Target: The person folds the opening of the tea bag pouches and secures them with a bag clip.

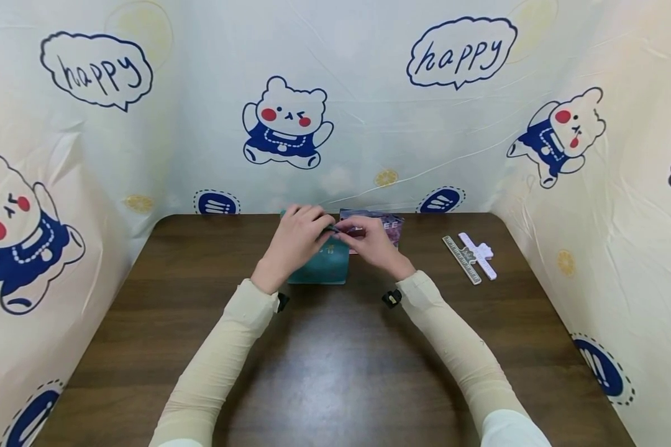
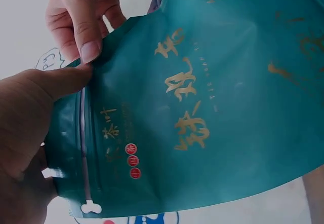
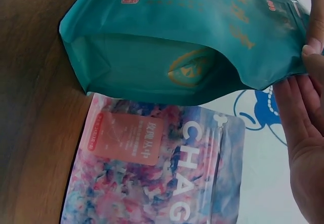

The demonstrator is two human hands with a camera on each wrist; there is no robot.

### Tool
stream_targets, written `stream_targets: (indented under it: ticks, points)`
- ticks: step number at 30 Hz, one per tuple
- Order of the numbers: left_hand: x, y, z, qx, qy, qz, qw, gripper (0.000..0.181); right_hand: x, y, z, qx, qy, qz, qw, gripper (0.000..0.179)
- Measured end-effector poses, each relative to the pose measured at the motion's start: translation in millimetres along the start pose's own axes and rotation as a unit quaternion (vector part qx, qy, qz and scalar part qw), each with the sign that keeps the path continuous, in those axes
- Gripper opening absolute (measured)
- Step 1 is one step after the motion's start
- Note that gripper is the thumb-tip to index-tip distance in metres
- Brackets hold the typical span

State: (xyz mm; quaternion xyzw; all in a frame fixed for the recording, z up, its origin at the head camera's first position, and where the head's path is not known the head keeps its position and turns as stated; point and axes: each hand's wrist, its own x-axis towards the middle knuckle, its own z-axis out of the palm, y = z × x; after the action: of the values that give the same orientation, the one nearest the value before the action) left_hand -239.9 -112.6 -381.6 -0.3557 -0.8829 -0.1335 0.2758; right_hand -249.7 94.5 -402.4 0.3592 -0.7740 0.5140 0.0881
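A teal tea pouch with gold lettering stands at the back of the table. My left hand grips its top edge, thumb laid over the front face by the zip strip. At the pouch's right upper corner my right hand pinches the edge between thumb and fingers. Both thumbs nearly meet there in the left wrist view. The pouch's folded side and base bulge out in the right wrist view.
Right beside the teal pouch is a pink and purple printed pouch with white letters. Two long clips lie at the right of the table: a grey one and a pale lavender one. A printed cloth hangs behind the table.
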Motion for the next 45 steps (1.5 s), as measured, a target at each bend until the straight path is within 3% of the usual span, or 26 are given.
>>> stream_targets:
  ticks: [5, 18, 23, 30, 37, 45]
  points:
    - [3.5, 0.8, -1.4, 0.008, -0.022, -0.014, 0.9996, 0.018, -3.9, 3.0, -0.4, 0.007, -0.002, 0.001, 1.0000, 0.018]
    - [6.4, 1.1, 3.2, 0.010, -0.022, -0.017, 0.9996, 0.012, -5.8, 8.3, -0.3, -0.005, 0.017, -0.021, 0.9996, 0.016]
    - [8.5, 0.1, 4.0, 0.003, -0.038, -0.037, 0.9986, 0.013, -4.1, 8.3, -1.7, 0.002, 0.011, 0.004, 0.9999, 0.017]
    - [11.6, 0.2, 1.4, 0.012, -0.067, -0.063, 0.9957, 0.018, -10.7, 41.5, 3.0, 0.030, -0.002, 0.055, 0.9980, 0.024]
    - [12.7, 0.9, -0.7, 0.018, -0.076, -0.072, 0.9944, 0.019, -10.7, 49.7, 3.4, 0.019, -0.001, 0.030, 0.9994, 0.019]
    - [13.4, 4.2, 0.6, 0.016, -0.087, -0.084, 0.9925, 0.020, -9.4, 50.0, 1.9, 0.015, -0.005, 0.030, 0.9994, 0.016]
